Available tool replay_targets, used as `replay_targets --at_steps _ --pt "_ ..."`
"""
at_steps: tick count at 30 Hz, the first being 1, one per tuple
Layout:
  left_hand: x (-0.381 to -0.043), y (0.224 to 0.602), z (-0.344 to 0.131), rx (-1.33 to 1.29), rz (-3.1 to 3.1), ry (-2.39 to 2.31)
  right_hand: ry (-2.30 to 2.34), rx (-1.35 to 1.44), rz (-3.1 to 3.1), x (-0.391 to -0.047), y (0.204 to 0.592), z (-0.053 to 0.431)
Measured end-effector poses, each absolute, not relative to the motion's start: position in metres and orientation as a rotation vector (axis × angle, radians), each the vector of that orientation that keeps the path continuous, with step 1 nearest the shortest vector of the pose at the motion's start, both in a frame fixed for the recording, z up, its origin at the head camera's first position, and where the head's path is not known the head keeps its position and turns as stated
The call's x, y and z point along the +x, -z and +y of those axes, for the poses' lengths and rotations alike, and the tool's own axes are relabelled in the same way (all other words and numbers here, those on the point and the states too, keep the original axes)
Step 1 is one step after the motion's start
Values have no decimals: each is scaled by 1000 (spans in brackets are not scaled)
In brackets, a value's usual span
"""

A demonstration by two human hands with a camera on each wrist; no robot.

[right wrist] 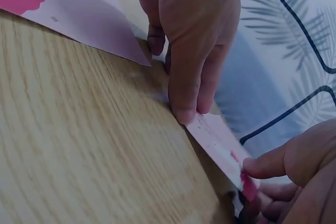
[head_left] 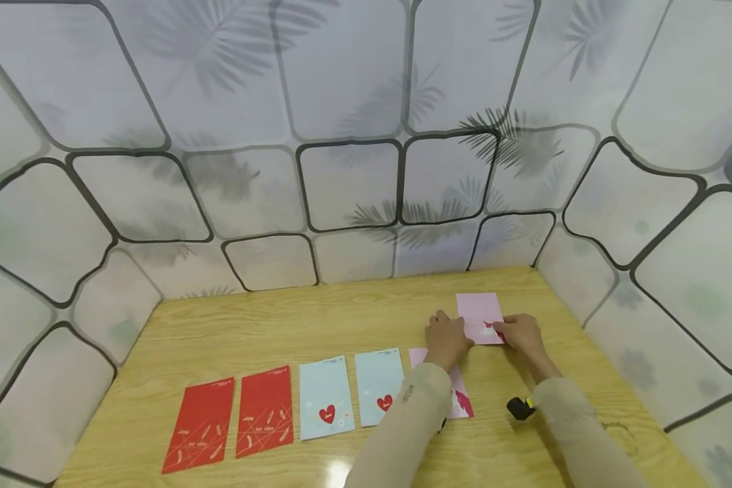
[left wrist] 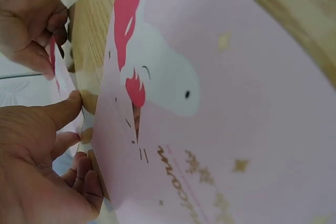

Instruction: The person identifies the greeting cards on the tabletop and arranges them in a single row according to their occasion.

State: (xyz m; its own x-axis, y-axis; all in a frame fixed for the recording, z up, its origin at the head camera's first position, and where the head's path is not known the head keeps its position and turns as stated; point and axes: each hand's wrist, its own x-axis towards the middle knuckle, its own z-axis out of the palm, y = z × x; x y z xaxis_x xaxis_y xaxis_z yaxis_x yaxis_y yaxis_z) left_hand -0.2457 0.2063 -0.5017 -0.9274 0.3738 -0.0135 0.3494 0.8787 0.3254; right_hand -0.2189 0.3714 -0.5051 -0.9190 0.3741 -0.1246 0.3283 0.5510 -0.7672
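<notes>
Both hands are at a pink envelope (head_left: 478,308) with a dark pink print, at the right rear of the table. The left hand (head_left: 446,339) holds its left edge, thumb near the lower corner. At the opposite edge the right hand (head_left: 523,339) pinches it, with the thumb on the printed face in the right wrist view. That envelope (right wrist: 215,142) is seen at a slant there, between the left hand (right wrist: 189,40) and the right hand (right wrist: 299,171). A second pink envelope (left wrist: 252,108) with a white unicorn lies under the left forearm, partly hidden in the head view.
Left of the pink one, two light blue envelopes (head_left: 326,386) with red hearts and two red envelopes (head_left: 201,423) lie in a row on the wooden table (head_left: 317,318). A small black object (head_left: 520,408) is by the right sleeve. Patterned cloth walls (head_left: 354,190) surround the table.
</notes>
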Motion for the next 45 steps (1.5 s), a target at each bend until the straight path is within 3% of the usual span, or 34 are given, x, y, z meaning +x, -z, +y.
replay_targets --at_steps 8,14,25,35,45 --pt "-257 505 201 546 2826 -975 -1356 -558 -2611 -214 505 373" --pt "-267 494 194 532 2718 -1457 -1451 -497 -2556 -206 489 371" --pt "-280 471 179 599 2499 -1919 -1573 -377 -2517 -188 463 366" --pt "-279 463 167 496 2362 -2190 -1593 -269 -2508 -174 459 354" --pt "-264 465 158 429 2351 -2179 -1511 -235 -2668 -162 461 354"
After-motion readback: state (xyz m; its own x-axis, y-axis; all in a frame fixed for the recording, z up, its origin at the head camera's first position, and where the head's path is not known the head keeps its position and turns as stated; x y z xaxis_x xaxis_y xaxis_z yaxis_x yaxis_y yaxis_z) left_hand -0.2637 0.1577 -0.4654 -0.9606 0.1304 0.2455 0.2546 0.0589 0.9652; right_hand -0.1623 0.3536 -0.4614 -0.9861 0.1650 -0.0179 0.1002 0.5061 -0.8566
